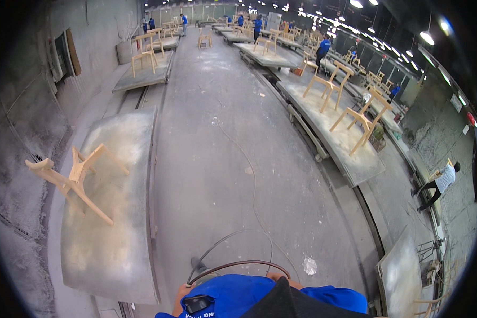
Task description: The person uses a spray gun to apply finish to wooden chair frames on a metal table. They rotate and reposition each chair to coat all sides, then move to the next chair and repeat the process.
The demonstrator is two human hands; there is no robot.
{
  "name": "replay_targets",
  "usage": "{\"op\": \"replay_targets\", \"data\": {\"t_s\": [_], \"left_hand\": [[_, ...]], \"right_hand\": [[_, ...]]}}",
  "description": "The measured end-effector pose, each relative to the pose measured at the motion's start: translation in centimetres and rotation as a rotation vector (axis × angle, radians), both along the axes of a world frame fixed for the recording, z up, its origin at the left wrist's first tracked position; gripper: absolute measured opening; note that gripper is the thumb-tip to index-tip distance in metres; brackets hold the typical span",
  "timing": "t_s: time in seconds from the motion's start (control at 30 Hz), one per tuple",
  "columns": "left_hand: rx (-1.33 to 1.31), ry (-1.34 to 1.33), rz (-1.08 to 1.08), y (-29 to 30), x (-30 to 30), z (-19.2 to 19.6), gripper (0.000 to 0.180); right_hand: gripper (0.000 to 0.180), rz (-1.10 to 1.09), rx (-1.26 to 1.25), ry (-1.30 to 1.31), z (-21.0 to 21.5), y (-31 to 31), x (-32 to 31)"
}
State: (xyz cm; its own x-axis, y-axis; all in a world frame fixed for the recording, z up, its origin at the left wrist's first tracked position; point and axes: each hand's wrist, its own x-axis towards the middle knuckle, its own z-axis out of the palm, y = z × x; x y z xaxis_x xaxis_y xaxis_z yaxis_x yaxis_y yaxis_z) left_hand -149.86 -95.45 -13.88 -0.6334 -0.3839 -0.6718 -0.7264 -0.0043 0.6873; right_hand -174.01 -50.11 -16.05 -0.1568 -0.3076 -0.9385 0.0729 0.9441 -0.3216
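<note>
At the lower edge, my left hand (182, 294) shows only in part beside my blue shirt (233, 291). A brown hose (238, 262) arches in front of my body, one end meeting this hand. Its other end comes to my right hand (285, 279), which is also mostly covered by the shirt. The fingers of both hands are hidden, so their grip on the hose cannot be made out. Beyond the arch, a thin dark hose (254, 183) loops out over the floor and runs up the aisle. One shoe (197, 263) shows left of the arch.
A bare wooden chair (78, 177) lies tipped on a low metal-topped platform (108, 254) at left. More wooden chairs (328, 85) stand on platforms (350, 164) at right. Floor rails (368, 217) border the aisle. A person in a white top (446, 178) bends at far right; others work farther back.
</note>
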Motion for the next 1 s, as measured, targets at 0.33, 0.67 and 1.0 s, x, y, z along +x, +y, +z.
{"op": "replay_targets", "data": {"t_s": [0.33, 0.67, 1.0], "left_hand": [[0.120, 0.278, 0.184, -9.1, -7.1, 6.0, 0.023], [-0.120, 0.530, -0.114, -17.1, -13.5, 28.6, 0.037], [-0.256, 0.570, -0.380, -25.6, -17.4, 31.2, 0.033]], "right_hand": [[0.058, -0.306, -0.014, 0.604, -0.5, -11.9, -8.0], [0.069, -0.505, -0.433, 0.348, 9.2, -38.7, -21.3], [0.058, -0.518, -0.764, 0.019, 24.9, -61.6, -22.8]]}}
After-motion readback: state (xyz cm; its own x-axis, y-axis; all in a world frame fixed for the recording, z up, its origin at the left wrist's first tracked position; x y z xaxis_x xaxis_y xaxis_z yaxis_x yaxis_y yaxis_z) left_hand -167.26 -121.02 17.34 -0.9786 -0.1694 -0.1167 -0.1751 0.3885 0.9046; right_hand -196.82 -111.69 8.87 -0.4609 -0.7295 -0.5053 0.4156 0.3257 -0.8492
